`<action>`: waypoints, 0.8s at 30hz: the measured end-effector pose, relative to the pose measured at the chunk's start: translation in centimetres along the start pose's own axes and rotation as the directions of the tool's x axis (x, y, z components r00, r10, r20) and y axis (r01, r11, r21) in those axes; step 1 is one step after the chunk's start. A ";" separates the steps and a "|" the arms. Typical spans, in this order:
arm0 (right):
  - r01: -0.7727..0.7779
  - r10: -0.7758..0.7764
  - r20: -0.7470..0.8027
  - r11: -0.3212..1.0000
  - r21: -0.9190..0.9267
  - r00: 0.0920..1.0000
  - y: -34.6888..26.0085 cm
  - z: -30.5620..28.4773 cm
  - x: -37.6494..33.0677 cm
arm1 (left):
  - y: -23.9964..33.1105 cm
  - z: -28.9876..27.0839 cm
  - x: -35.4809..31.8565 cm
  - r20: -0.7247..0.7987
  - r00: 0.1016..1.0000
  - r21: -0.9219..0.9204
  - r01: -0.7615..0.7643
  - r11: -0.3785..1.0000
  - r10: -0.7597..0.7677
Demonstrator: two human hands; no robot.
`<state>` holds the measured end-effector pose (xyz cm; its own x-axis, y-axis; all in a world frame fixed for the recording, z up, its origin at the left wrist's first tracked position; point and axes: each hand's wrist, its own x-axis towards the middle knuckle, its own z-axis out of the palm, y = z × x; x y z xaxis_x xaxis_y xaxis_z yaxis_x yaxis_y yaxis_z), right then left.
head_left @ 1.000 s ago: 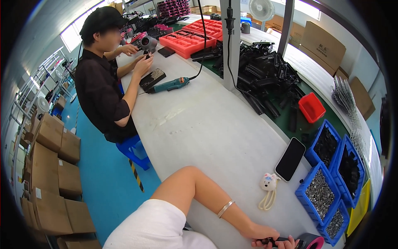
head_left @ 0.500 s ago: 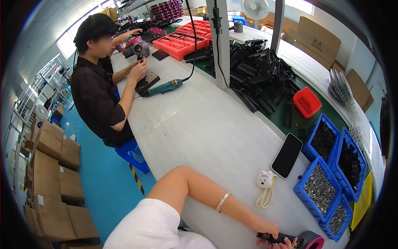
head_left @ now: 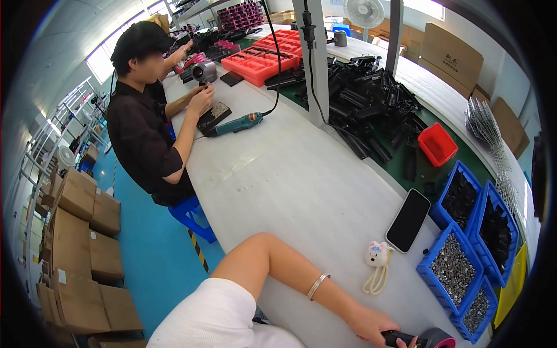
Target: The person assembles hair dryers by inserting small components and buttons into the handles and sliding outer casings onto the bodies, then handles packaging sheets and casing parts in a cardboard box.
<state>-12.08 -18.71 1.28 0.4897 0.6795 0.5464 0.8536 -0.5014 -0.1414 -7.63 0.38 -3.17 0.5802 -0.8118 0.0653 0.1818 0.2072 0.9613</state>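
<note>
At the lower right edge of the view is a hair dryer [head_left: 435, 338] with a dark round head, a magenta ring and a black handle, partly cut off. My right hand [head_left: 407, 343] shows only as fingertips curled round that handle. Bent fingers of my left hand [head_left: 371, 325] close at the handle's outer end; their tips are hidden. A silver bangle [head_left: 317, 286] circles my left wrist. On the white table [head_left: 290, 191], beyond my left forearm, lie a dark-screened phone [head_left: 408, 221] and a white plush charm [head_left: 378, 254] with a cream cord loop.
Blue bins [head_left: 451, 268] of small metal pieces and black parts stand at right. A red bin [head_left: 437, 144] and a heap of black parts [head_left: 365, 95] lie behind. Across the table, a co-worker [head_left: 145, 122] handles a small part near a green power tool [head_left: 235, 124] and red trays [head_left: 255, 65].
The whole view has shifted slightly. My left hand has gone from over the handle to its outer end, a little lower in view. Less of the handle and right hand shows.
</note>
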 end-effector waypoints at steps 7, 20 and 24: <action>-0.072 0.075 -0.057 0.996 0.051 0.996 -0.9 -0.4 2.3 | 0.8 0.0 -0.1 0.098 0.995 0.203 -0.041 0.978 0.022; -0.222 0.233 -0.158 0.972 0.080 0.960 0.1 -0.1 0.7 | 0.6 -1.4 -1.8 0.066 0.998 0.143 -0.029 0.989 0.020; -0.480 0.301 -0.418 0.761 -0.437 0.857 1.2 -7.4 -6.3 | 2.5 -1.5 -0.4 0.004 0.872 0.076 0.487 0.870 -0.489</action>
<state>-15.42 -27.56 3.83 0.6021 0.2081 0.7709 0.3368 -0.9415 -0.0089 -6.26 2.03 -1.20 0.4143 -0.8116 -0.4119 0.3806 -0.2566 0.8884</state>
